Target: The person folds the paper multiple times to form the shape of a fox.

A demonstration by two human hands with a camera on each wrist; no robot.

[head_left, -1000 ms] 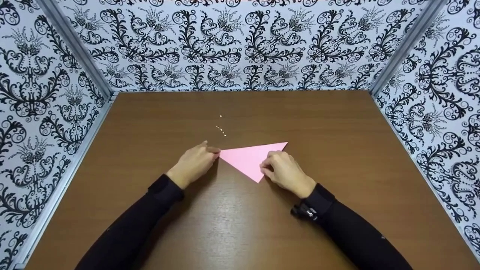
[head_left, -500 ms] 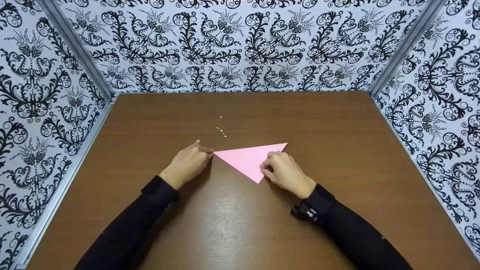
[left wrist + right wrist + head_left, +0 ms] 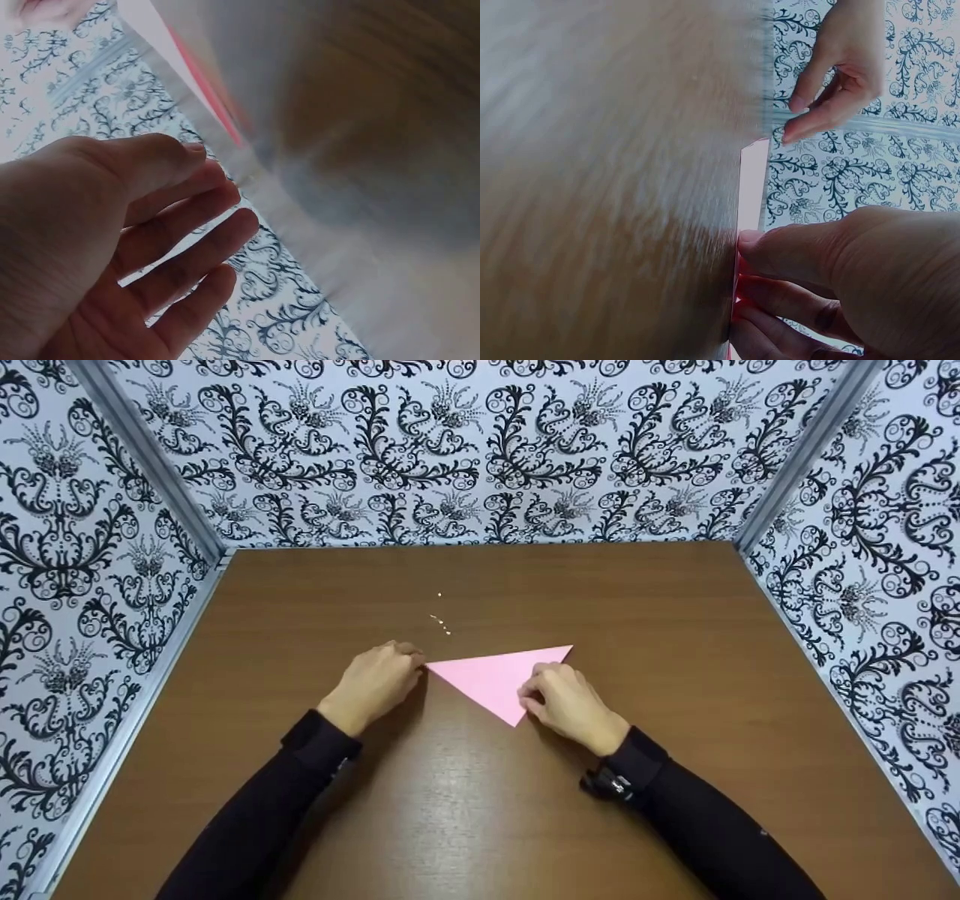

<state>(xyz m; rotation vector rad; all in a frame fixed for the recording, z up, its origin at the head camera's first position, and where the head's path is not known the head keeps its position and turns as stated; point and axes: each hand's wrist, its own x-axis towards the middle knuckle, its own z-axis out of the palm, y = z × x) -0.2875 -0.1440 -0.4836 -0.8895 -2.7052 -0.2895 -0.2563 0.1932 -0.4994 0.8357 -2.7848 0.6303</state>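
a pale pink triangle of paper point(image 3: 476, 679) lies flat on the brown wood-grain surface point(image 3: 637, 600), about midway between its left and right edges. its longest side faces the far edge, one corner points toward the near edge, and the other two reach left and right. the upper face is plain and smooth, an even light pink, while the left wrist view shows a stronger reddish-pink line along one border.

the right hand point(image 3: 570, 701) sits over the triangle's right part, with relaxed fingers and thumb set down on the paper and pressing it to the surface. the left hand point(image 3: 379, 679) is just beside the left corner, its fingers loosely spread and holding nothing; from the head view i cannot tell whether a fingertip touches that corner.

tiny bright specks point(image 3: 448, 632) show beyond the left hand, toward the far edge. both arms wear dark sleeves point(image 3: 255, 810), and past the surface stand white walls point(image 3: 450, 442) with black scrollwork, joined by grey metal posts point(image 3: 146, 457).
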